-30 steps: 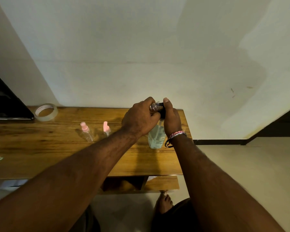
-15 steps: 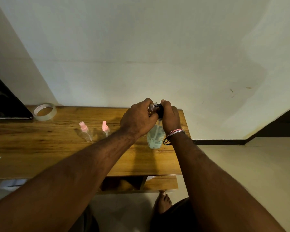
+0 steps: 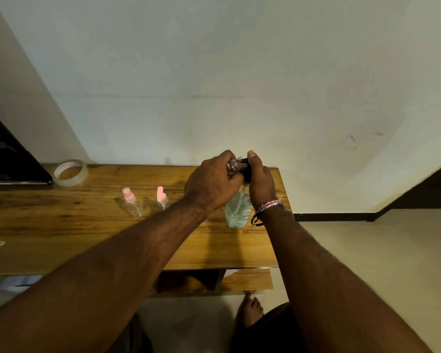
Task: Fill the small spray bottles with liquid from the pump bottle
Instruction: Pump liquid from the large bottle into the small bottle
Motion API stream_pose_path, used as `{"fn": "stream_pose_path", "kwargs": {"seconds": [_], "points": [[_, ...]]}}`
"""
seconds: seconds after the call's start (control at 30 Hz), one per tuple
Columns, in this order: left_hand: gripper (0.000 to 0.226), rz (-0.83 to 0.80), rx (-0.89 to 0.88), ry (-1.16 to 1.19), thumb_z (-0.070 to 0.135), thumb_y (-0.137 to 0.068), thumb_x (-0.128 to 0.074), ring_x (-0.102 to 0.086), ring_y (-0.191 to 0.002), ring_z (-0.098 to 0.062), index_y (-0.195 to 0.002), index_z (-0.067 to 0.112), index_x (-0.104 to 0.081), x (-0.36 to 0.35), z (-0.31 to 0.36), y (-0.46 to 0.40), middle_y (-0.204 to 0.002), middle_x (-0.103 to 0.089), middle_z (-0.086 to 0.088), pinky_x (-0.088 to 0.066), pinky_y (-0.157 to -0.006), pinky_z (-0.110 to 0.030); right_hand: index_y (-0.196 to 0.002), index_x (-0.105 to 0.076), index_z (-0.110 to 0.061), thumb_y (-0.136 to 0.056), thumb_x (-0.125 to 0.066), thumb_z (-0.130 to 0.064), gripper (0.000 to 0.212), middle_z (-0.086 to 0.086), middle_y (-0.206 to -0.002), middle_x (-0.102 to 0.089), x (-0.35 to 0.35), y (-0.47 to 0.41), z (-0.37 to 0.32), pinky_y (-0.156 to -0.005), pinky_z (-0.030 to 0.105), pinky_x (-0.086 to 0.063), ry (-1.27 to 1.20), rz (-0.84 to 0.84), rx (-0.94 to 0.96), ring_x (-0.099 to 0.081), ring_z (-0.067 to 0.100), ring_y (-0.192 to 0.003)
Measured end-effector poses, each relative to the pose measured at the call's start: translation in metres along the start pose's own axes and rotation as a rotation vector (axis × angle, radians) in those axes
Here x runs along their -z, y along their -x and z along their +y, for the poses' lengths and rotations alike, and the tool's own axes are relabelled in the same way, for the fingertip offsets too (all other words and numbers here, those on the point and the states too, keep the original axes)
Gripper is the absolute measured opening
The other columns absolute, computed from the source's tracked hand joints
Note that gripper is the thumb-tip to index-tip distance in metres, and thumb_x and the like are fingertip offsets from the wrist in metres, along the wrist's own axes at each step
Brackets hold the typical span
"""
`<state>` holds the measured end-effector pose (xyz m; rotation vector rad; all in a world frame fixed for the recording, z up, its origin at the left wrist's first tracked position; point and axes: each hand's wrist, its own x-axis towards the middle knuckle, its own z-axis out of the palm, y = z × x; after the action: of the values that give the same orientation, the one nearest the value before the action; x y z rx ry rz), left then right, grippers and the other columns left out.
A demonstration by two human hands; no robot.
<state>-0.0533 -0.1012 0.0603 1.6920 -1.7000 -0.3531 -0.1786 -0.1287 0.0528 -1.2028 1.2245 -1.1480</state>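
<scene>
Pump bottle (image 3: 237, 212): upright, right of frame centre, on wooden table (image 3: 61, 233); pale green liquid inside. Right hand (image 3: 261, 184): fingers curled round its black pump head. Left hand (image 3: 213, 186): fingers grip small clear spray bottle (image 3: 235, 165), uncapped, at the pump. Two pink-topped spray bottles (image 3: 131, 205), left of centre. Tape roll (image 3: 70, 172), upper left.

Wooden table (image 3: 61, 225) against a pale, scuffed wall (image 3: 214, 72) — grain running left to right, a lower shelf (image 3: 247, 278) showing beneath its near edge. Roll of clear tape (image 3: 70, 172) lying flat at the back left, just beside a dark, flat-edged object (image 3: 8, 159) cut off by the frame. Small white scrap (image 3: 0, 243) on the tabletop near the left edge. Beige floor (image 3: 367, 250) to the right — dark skirting (image 3: 334, 216) along the wall's foot.
</scene>
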Motion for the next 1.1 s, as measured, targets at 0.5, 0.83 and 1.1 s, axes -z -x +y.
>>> {"fn": "stream_pose_path", "kwargs": {"seconds": [0.5,0.83,1.1], "points": [[0.016,-0.013,0.02,0.007,0.039,-0.092,-0.064,-0.065,-0.072,-0.017,-0.106,0.03,-0.059,0.0039,0.0045,0.0003,-0.082,-0.068,0.01,-0.058,-0.063,-0.038,-0.085,-0.078,-0.023,-0.104,-0.046,-0.051,0.047,-0.005,-0.08,-0.078,0.0019,0.0061,-0.0032,-0.069,0.015,-0.05,0.025,-0.014,0.008,-0.071,0.001,-0.078],[0.019,-0.009,0.017,-0.012,0.038,-0.093,-0.066,-0.065,-0.074,-0.018,-0.108,0.029,-0.06,0.0021,0.0039,0.0001,-0.085,-0.069,0.009,-0.056,-0.063,-0.035,-0.082,-0.077,-0.024,-0.106,-0.043,-0.049,0.048,-0.009,-0.08,-0.077,0.0035,0.0089,-0.0025,-0.077,0.027,-0.049,0.003,-0.005,0.012,-0.069,0.0,-0.078],[0.021,0.002,0.032,-0.016,0.038,-0.092,-0.067,-0.065,-0.073,-0.017,-0.109,0.027,-0.061,-0.0031,0.0046,0.0048,-0.084,-0.069,0.009,-0.056,-0.062,-0.035,-0.083,-0.074,-0.023,-0.108,-0.046,-0.04,0.041,-0.014,-0.071,-0.074,0.0059,0.0056,0.0016,-0.066,0.012,-0.049,0.007,0.006,0.007,-0.066,-0.006,-0.07]]}}
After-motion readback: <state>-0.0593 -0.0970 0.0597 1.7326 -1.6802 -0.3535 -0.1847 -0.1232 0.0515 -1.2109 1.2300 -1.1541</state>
